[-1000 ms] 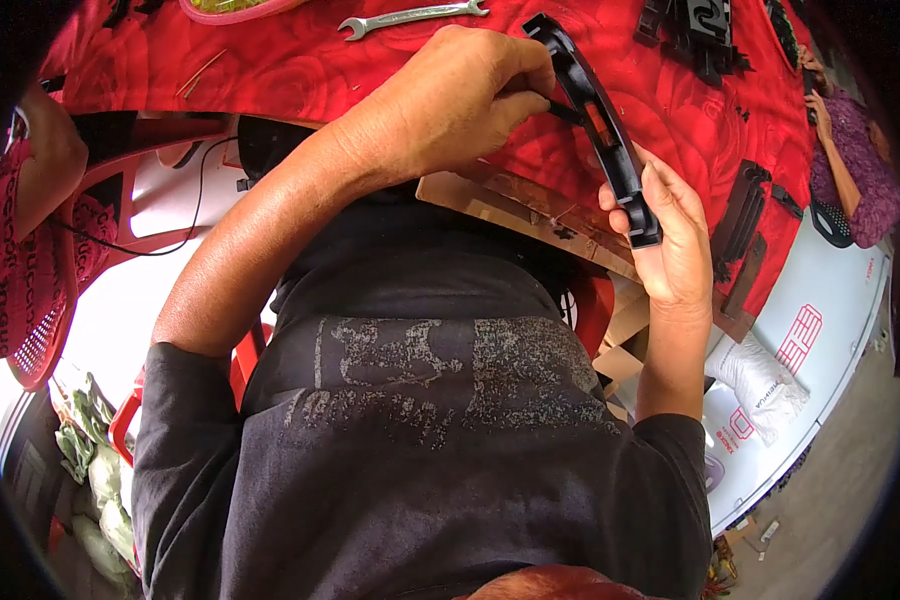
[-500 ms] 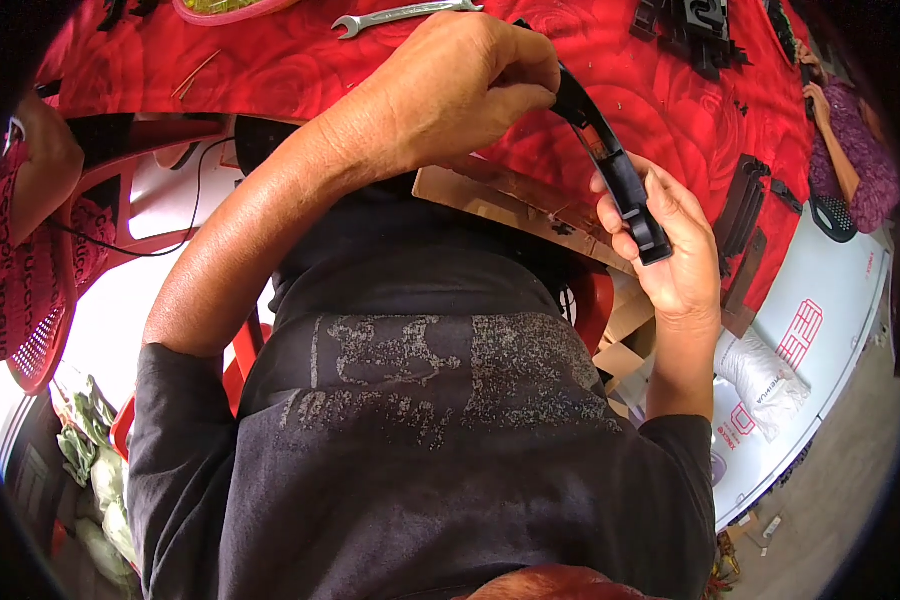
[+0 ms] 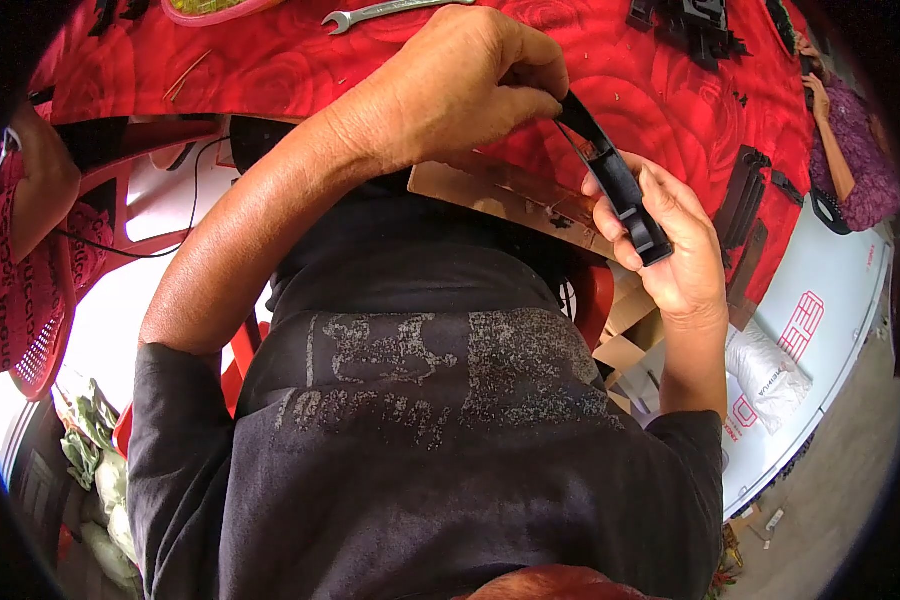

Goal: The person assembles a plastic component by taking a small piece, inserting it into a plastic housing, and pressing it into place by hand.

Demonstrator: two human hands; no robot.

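A long, narrow black plastic part [image 3: 625,188] with a hollow, channel-like inside slants above the red-covered table. My right hand [image 3: 682,240] is closed around its lower end, fingers on the left side and thumb along the right. At its upper end my left hand [image 3: 495,85] is closed in a pinch; the back of the hand hides that end and part of the grip. A thin dark edge stands slightly apart from the part just below the left fingertips. Inside the channel a small reddish-orange spot shows.
An open-end wrench [image 3: 385,14] and a pink-rimmed bowl [image 3: 215,10] lie on the red cloth [image 3: 270,75]. Black plastic parts [image 3: 695,25] are piled at the far right, with black strips [image 3: 742,195] nearer. Cardboard [image 3: 510,205] sits by the table edge. Other people flank both sides.
The black part's upper end has swung slightly so that less of it shows beyond my left hand. Both hands have shifted slightly to the right in the picture, still gripping it.
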